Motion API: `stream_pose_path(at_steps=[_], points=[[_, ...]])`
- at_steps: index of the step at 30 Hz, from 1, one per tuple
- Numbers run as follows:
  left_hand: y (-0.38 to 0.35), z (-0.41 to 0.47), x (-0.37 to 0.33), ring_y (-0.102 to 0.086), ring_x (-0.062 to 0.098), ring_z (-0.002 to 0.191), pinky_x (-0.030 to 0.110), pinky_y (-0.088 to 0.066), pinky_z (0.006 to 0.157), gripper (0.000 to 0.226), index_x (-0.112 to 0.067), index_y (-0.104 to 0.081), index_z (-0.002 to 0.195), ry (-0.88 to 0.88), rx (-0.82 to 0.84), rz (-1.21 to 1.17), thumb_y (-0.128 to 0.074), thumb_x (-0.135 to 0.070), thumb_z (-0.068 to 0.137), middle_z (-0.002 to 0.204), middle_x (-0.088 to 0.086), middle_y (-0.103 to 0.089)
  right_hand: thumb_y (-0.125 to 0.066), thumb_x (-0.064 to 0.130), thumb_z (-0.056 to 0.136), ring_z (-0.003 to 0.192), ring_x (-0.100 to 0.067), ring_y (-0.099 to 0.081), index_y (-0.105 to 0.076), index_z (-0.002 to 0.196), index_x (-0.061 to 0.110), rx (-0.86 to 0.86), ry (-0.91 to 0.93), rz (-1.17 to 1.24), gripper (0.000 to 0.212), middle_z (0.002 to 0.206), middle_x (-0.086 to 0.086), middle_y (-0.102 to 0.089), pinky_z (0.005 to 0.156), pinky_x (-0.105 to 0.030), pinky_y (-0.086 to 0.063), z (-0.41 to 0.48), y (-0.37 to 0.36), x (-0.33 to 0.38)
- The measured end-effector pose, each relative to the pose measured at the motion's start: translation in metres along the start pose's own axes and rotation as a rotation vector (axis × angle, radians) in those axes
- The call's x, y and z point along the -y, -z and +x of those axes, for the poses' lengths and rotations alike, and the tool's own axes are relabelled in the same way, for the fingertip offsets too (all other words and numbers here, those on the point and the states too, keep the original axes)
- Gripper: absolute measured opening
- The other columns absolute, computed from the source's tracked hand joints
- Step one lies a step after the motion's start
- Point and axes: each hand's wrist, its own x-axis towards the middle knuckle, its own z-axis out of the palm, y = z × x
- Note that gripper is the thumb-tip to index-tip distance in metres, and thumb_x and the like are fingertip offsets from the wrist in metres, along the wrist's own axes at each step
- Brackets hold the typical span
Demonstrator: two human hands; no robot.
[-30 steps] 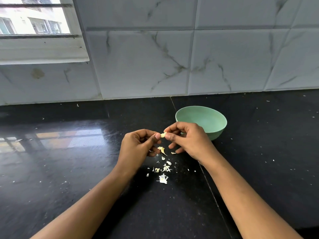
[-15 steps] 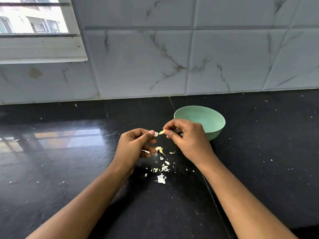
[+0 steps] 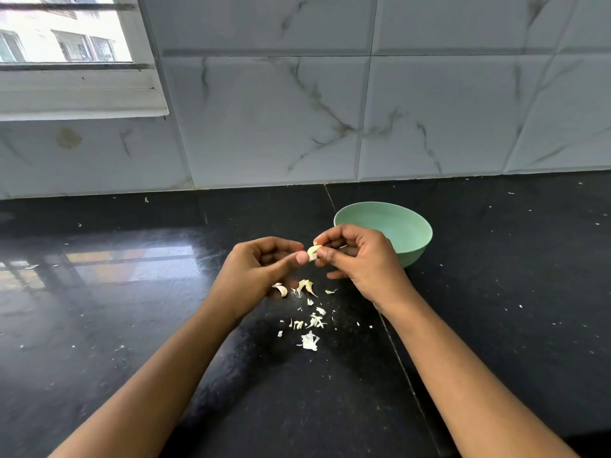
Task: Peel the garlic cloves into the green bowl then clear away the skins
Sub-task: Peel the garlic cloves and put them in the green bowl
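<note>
Two hands are on one small garlic clove (image 3: 313,252). My right hand (image 3: 360,262) pinches it between the thumb and the first finger, with the other fingers curled in under. My left hand (image 3: 254,276) has its fingers curled too. Its thumb tip and first finger nip at the clove's left end, where I think a bit of skin needs pulling off. So the clove sits right between my two hands, up off the black counter (image 3: 496,325). It is too small for me to say for sure which way it points, but it looks like it lies mostly side to side, from one thumb to the other. The green bowl (image 3: 415,241) is just behind my right hand, so that hand is the nearer one. I think it should drop the clove in with a short move back and to the right. The skins (image 3: 310,340) lie scattered on the counter below my hands, not yet cleared away.
</note>
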Motion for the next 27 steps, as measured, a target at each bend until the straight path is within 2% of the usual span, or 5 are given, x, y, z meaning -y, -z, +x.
stream_pose_path(at_steps=[11, 14, 17, 20, 27], points=[[-0.002, 0.002, 0.007, -0.065, 0.008, 0.057, 0.018, -0.051, 0.048, 0.010, -0.009, -0.070, 0.090, 0.119, 0.047, -0.269, -0.063, -0.008, 0.084, 0.077, 0.004, -0.074, -0.067, 0.000, 0.083, 0.065, -0.009, -0.067, -0.066, 0.083, 0.013, 0.027, -0.049, 0.092, 0.014, 0.075, -0.001, -0.069, 0.054, -0.023, -0.056, -0.002, -0.001, 0.003], [0.004, 0.002, 0.002, -0.066, 0.008, 0.058, 0.017, -0.051, 0.048, 0.012, -0.010, -0.070, 0.092, 0.131, 0.122, -0.162, -0.063, -0.003, 0.085, 0.076, 0.001, -0.074, -0.068, 0.002, 0.082, 0.066, -0.011, -0.068, -0.066, 0.081, 0.015, -0.032, -0.049, 0.066, 0.013, 0.079, -0.005, -0.069, 0.054, -0.024, -0.055, -0.001, 0.002, 0.002], [0.014, 0.000, -0.004, -0.068, 0.008, 0.062, 0.018, -0.049, 0.050, 0.021, -0.012, -0.071, 0.093, 0.123, 0.321, 0.194, -0.061, 0.005, 0.086, 0.072, -0.002, -0.073, -0.068, 0.002, 0.083, 0.067, -0.012, -0.069, -0.066, 0.081, 0.016, -0.061, -0.050, 0.027, 0.014, 0.080, -0.007, -0.070, 0.053, -0.024, -0.054, 0.001, 0.004, 0.001], [0.019, -0.002, -0.007, -0.070, 0.009, 0.072, 0.021, -0.049, 0.054, 0.025, -0.017, -0.070, 0.101, 0.105, 0.443, 0.334, -0.066, 0.002, 0.084, 0.085, -0.003, -0.075, -0.068, 0.003, 0.083, 0.067, -0.013, -0.069, -0.066, 0.081, 0.016, -0.052, -0.042, -0.032, 0.013, 0.077, -0.003, -0.070, 0.053, -0.024, -0.055, 0.000, 0.003, -0.001], [0.023, 0.000, -0.009, -0.070, 0.018, 0.075, 0.026, -0.049, 0.053, 0.036, -0.026, -0.065, 0.109, 0.053, 0.347, 0.281, -0.067, -0.002, 0.083, 0.099, -0.006, -0.074, -0.066, 0.000, 0.084, 0.066, -0.013, -0.068, -0.066, 0.085, 0.009, 0.017, -0.065, 0.006, 0.009, 0.073, 0.001, -0.067, 0.053, -0.023, -0.055, -0.001, 0.002, 0.001]])
